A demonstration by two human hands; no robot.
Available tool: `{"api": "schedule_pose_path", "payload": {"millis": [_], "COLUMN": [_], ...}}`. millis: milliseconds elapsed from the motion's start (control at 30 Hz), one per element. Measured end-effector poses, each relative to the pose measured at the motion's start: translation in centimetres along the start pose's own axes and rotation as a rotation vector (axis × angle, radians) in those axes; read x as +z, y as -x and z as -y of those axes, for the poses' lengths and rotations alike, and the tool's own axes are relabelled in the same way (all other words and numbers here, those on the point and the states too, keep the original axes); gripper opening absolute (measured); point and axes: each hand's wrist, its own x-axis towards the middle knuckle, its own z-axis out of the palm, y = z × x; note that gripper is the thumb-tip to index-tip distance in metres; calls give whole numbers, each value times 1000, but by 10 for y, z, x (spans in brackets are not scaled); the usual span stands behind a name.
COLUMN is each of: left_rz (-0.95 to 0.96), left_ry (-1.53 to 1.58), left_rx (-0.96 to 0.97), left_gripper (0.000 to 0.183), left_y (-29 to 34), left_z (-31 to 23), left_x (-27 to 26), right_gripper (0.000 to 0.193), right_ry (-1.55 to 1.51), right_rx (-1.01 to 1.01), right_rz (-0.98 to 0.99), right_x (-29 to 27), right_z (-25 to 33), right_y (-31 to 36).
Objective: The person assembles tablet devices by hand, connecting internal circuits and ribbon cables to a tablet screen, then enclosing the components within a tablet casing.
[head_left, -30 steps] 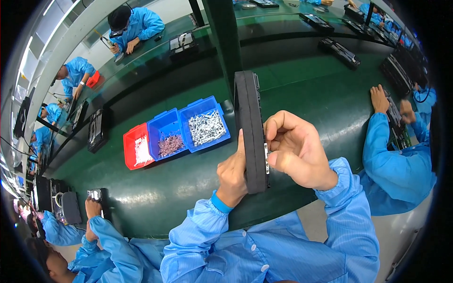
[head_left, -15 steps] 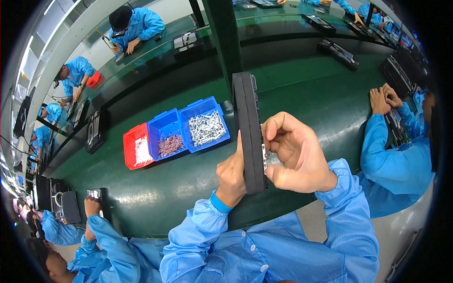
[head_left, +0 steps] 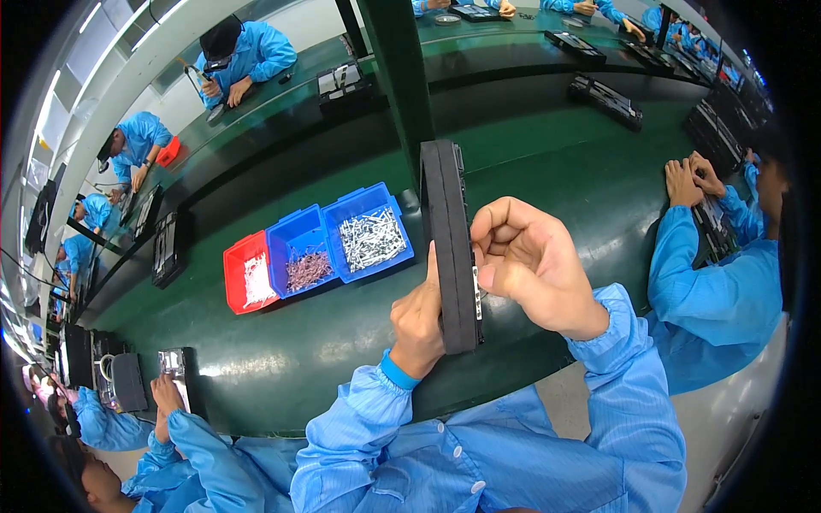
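A thick, flat black device casing point(head_left: 448, 248) stands on its edge in front of me, its narrow black side toward me. My left hand point(head_left: 416, 318) is wrapped round its left side, with the index finger pointing up along it. At the casing's right face, where small metal and black parts show, my right hand point(head_left: 547, 272) has its fingers curled and the thumb pressed in toward the fingertips. Whatever is between those fingertips is too small or hidden to name. The face turned to the right is seen only edge-on.
Left of the casing stand a blue bin of white-and-dark small pieces point(head_left: 373, 239), a blue bin of reddish ones point(head_left: 308, 267) and a red bin of white ones point(head_left: 256, 282). A dark green post point(head_left: 398, 68) rises behind. Co-workers sit on both sides; more black casings point(head_left: 605, 98) lie along the green bench point(head_left: 282, 368).
My right thumb has moved up along the casing's face and closed toward the curled fingers. The casing stays in my left hand, nearly in the same place.
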Motion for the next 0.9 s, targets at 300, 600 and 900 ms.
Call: {"api": "schedule_pose_path", "payload": {"millis": [300,600,900], "left_rz": [-31,-11,-13], "left_ry": [-5,16,56], "left_rx": [20,23,-8], "left_gripper": [68,68,66], "left_y": [-3,-7,-1], "left_z": [0,-2,1], "left_x": [2,-1,-1], "right_gripper": [28,37,48], "right_ry": [-15,-13,44], "right_rx": [29,5,-83], "right_rz": [-1,21,49], "right_x": [-2,-2,6], "right_z": [4,0,-6], "right_y": [-2,1,6]}}
